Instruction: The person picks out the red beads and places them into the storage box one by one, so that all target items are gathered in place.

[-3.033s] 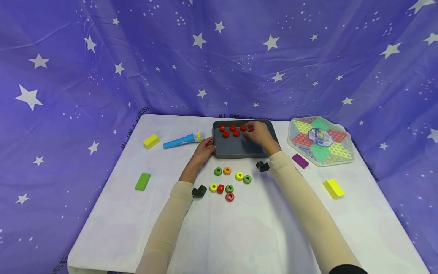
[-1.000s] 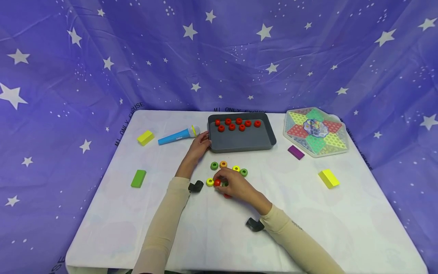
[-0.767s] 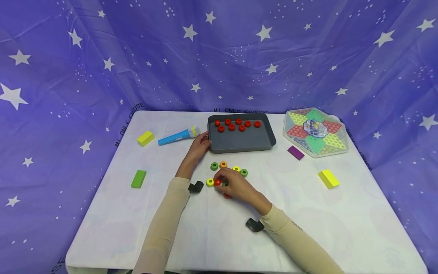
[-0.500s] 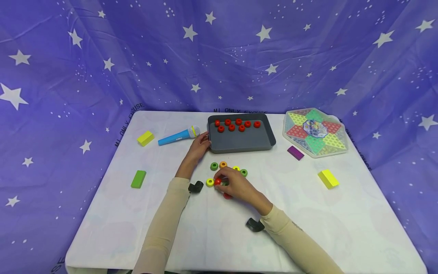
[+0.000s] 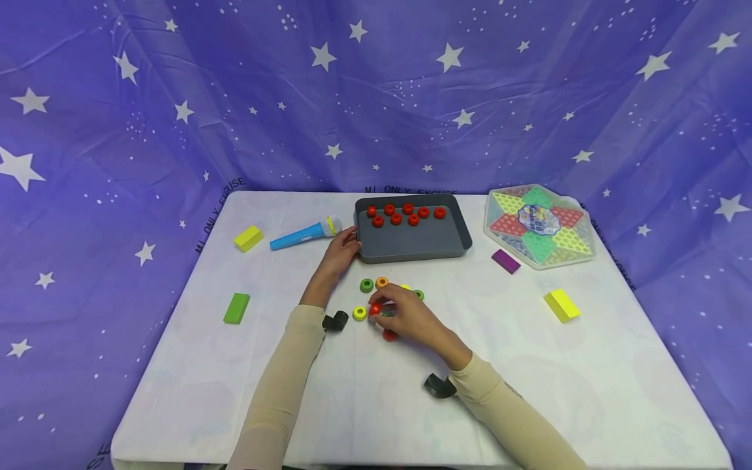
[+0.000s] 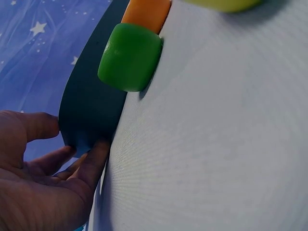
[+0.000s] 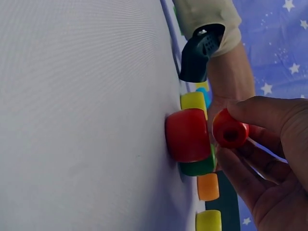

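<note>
My right hand [image 5: 383,307] pinches a small red ring [image 5: 375,309] between thumb and fingertips, just above the white table; the right wrist view shows this ring [image 7: 230,129] clear of the cloth. A second red ring [image 5: 390,335] lies on the table beside it, shown larger as a red ring [image 7: 187,134]. Yellow [image 5: 360,313], green [image 5: 367,285] and orange [image 5: 382,282] rings lie around. My left hand [image 5: 345,245] rests its fingers [image 6: 91,161] against the near left corner of the grey tray [image 5: 411,247], which holds several red rings [image 5: 405,212].
A blue toy microphone [image 5: 302,236] lies left of the tray. A hexagonal game board [image 5: 537,225] sits at the back right with a purple block [image 5: 506,260] near it. Yellow blocks [image 5: 561,305] [image 5: 248,237] and a green block [image 5: 236,308] lie apart. Starry purple cloth hangs behind.
Three seconds ago my right hand was over the tray; it came back to the loose rings and has now raised a red ring slightly off the cloth. My left hand stayed put.
</note>
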### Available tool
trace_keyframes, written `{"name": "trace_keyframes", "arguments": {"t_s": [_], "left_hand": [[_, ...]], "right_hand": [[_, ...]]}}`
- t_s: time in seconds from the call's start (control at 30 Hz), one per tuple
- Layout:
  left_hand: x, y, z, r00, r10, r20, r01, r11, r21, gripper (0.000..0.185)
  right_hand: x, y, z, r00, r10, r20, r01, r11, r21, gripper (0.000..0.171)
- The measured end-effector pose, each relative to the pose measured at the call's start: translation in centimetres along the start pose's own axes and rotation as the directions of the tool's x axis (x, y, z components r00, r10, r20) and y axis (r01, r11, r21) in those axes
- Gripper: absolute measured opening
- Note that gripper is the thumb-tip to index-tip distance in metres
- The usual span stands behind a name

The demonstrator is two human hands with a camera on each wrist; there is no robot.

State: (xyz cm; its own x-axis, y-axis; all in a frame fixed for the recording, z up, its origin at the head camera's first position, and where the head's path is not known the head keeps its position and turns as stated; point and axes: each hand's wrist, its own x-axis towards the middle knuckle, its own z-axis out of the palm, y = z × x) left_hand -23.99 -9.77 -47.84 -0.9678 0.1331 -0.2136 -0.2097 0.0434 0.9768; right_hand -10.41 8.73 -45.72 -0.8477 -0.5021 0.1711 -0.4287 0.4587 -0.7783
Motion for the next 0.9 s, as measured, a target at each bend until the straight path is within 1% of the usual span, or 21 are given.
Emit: {"name": "trace_keyframes", "arguments": {"t_s": [0.27,0.4,0.53,0.63,0.7,0.8,0.9], "left_hand": [[0.0,0.1,-0.2,1.000,-0.022,-0.004,0.022,1.000,0.013,0.054],[-0.1,0.2,-0.3,1.000,-0.027,-0.005,0.027,1.000,0.007,0.054],[-0.2,0.2,-0.2,1.000,-0.028,-0.002,0.028,1.000,0.001,0.054],[-0.1,0.2,-0.1,1.000,-0.028,-0.004,0.028,1.000,-0.001,0.054],[-0.1,0.2,-0.1,1.000,-0.027,-0.006,0.027,1.000,-0.005,0.054],[0.0,0.1,-0.1,1.000,-0.024,-0.005,0.024,1.000,-0.008,0.054],[0.0,0.0,0.0,1.000,-0.024,-0.006,0.024,1.000,-0.005,0.054]], "right_hand": [[-0.1,0.2,-0.7,0.998,-0.027,-0.052,0.027,1.000,0.003,0.026],[0.0,0.2,-1.6,0.997,-0.010,-0.077,0.010,1.000,0.008,0.027],[0.2,0.3,-2.9,0.994,0.031,-0.106,-0.029,0.999,0.022,0.027],[0.5,0.7,-4.1,0.990,0.079,-0.119,-0.075,0.996,0.037,0.028],[0.8,1.1,-5.0,0.985,0.116,-0.127,-0.110,0.993,0.050,0.029],[1.2,1.8,-6.4,0.976,0.165,-0.141,-0.152,0.983,0.099,0.031],[1.6,2.3,-7.9,0.967,0.189,-0.171,-0.169,0.977,0.126,0.031]]}}
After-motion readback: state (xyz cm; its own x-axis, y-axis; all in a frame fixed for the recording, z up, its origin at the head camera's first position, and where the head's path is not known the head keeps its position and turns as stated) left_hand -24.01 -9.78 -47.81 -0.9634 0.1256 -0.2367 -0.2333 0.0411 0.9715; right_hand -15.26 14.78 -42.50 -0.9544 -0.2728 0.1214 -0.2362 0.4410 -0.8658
